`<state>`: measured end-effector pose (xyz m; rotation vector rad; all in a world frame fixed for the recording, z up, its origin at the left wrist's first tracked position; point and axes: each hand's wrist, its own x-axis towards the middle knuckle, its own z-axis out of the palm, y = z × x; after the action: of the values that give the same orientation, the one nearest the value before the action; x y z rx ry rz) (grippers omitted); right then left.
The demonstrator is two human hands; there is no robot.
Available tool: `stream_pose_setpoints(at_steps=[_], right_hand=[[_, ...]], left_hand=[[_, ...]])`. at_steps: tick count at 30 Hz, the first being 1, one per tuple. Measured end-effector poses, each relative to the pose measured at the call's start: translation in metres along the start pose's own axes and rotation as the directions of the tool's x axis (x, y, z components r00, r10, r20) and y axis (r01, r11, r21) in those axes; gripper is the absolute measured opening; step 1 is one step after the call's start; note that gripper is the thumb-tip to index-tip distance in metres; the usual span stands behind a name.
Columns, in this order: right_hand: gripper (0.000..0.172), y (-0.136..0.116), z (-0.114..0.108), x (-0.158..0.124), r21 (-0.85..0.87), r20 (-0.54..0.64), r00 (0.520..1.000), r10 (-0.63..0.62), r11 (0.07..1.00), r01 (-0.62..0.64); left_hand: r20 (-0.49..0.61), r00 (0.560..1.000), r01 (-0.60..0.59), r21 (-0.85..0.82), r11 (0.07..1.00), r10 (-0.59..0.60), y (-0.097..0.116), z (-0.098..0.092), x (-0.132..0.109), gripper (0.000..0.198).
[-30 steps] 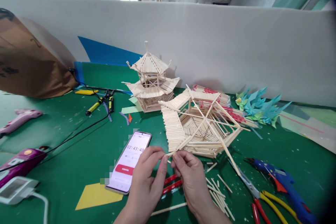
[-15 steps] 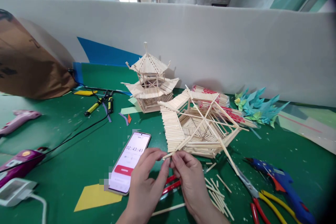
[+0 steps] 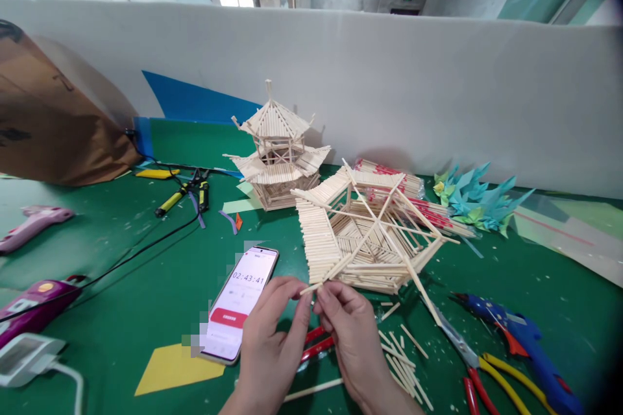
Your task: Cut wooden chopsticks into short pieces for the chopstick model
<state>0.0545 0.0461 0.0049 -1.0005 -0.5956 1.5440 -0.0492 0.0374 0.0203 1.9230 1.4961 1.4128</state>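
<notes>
An unfinished hexagonal roof model of thin wooden sticks (image 3: 318, 243) sits at the middle of the table, its left panels covered with slats and the rest open framing. At its front left corner, my left hand (image 3: 275, 334) pinches the end of a wooden stick (image 3: 310, 288) between thumb and forefinger. Right beside it, my right hand (image 3: 355, 337) is closed in a pinch at the same corner; a pale stick tip shows by its fingers, mostly hidden. Beneath my hands lies a red-handled tool (image 3: 316, 349), partly covered. Loose cut sticks (image 3: 403, 363) are scattered right of my right hand.
A phone (image 3: 238, 301) showing a timer lies left of my hands. Behind stands a stick pagoda (image 3: 277, 165). To the right are red-and-yellow-handled pliers (image 3: 470, 356) and a blue glue gun (image 3: 525, 337). Farther left are a pink glue gun (image 3: 36, 227) and a cable.
Both hands keep their pinch at the model's corner with hardly any movement. The whole view has shifted very slightly.
</notes>
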Motion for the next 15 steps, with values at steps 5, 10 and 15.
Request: stream_pose_setpoints(at_steps=[5,10,15], right_hand=[[0.019,0.0022,-0.0017,-0.0013,0.017,0.011,1.0,0.004,1.0,-0.004],[0.019,0.0015,-0.0005,-0.0002,0.009,0.011,1.0,-0.004,1.0,0.004],[0.019,0.0015,-0.0009,0.0005,-0.006,0.015,1.0,-0.008,1.0,0.008]], left_hand=[[0.019,1.0,0.013,-0.017,1.0,-0.012,0.0001,-0.0001,-0.0001,0.009],[0.017,1.0,0.008,-0.021,1.0,-0.007,0.0,0.0005,-0.0014,0.008],[0.03,0.999,0.025,-0.013,1.0,-0.024,0.0012,-0.001,-0.0011,0.007]])
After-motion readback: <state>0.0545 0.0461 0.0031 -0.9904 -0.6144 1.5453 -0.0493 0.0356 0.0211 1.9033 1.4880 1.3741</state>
